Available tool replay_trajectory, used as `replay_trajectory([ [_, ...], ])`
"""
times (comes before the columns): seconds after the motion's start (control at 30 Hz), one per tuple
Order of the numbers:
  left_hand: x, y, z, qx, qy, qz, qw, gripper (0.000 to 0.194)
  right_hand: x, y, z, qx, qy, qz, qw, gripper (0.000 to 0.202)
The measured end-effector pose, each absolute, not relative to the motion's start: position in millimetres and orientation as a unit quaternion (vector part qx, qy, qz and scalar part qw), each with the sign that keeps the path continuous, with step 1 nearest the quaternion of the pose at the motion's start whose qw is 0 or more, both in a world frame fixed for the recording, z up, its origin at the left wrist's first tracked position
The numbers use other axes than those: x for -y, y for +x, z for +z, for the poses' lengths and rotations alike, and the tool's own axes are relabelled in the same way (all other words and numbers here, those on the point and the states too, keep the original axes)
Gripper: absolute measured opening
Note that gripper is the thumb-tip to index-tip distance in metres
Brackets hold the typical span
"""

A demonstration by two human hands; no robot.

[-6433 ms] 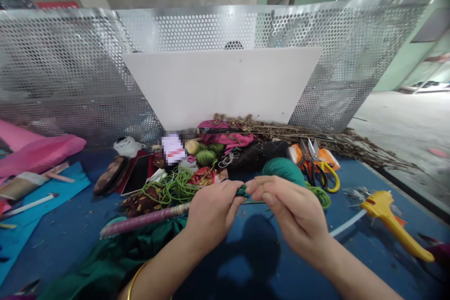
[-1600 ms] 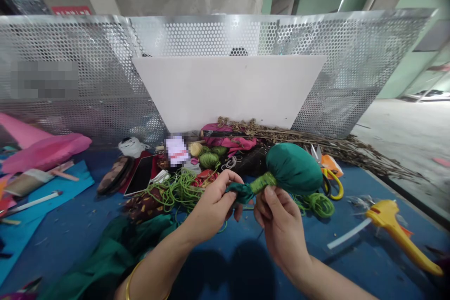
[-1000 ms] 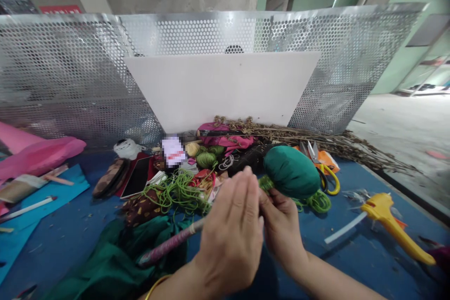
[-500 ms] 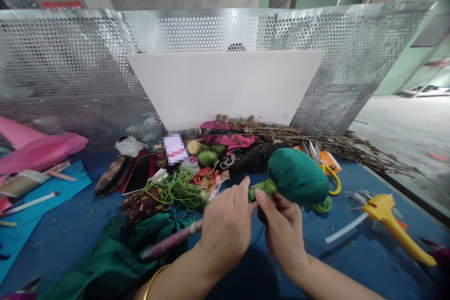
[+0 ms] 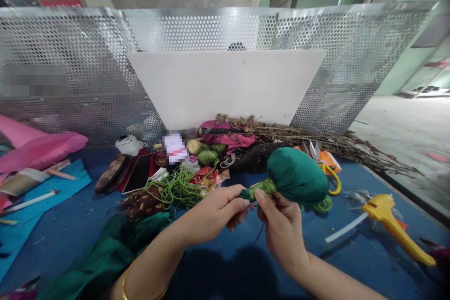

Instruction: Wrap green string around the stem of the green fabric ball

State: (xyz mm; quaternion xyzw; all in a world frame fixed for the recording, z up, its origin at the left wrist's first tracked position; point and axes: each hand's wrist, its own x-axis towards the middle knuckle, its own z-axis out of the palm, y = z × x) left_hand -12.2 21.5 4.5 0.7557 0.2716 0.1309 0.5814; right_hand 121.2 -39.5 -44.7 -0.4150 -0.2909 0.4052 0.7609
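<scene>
Centrally held: green cloth bundle (image 5: 298, 175) above a blue table (image 5: 214, 255)

The left hand (image 5: 220, 211) pinches the bundle's narrow end between thumb and fingers; the right hand (image 5: 284, 225) likewise pinches its neck, wound in light green cord (image 5: 268, 184). The rounded head points right, partly hiding scissors (image 5: 335, 181). A yellow glue gun (image 5: 390, 218) lies farther right.

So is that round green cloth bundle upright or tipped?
Tipped: from the cloth bundle, its green-wrapped neck slants down toward the left hand.
</scene>
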Motion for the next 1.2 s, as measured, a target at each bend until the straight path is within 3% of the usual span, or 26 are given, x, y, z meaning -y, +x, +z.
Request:
replay_trajectory([
  [0.37, -25, -14, 2, -0.271, 0.684, 0.124, 0.666, 0.031, 37, 125, -42, 0.302, -0.447, 0.399, 0.742, 0.031],
  [0.6, -22, -14, 6, -0.347, 0.781, 0.187, 0.484, 0.029, 33, 127, -49, 0.272, -0.419, 0.457, 0.736, 0.038],
  [0.8, -20, -13, 5, -0.367, 0.807, 0.224, 0.406, 0.025, 37, 124, -44, 0.242, -0.386, 0.473, 0.754, 0.032],
  [0.9, -19, -10, 2, -0.389, 0.813, 0.211, 0.378, 0.025, 46, 126, -48, 0.327, -0.415, 0.426, 0.734, 0.028],
  [1.03, -17, -7, -4, -0.425, 0.825, 0.19, 0.321, 0.024, 59, 129, -50, 0.511, -0.474, 0.276, 0.662, 0.024],
  [1.2, -20, -6, -7, -0.466, 0.848, 0.115, 0.225, 0.022, 59, 134, -34, 0.734, -0.409, 0.099, 0.533, 0.02],
])
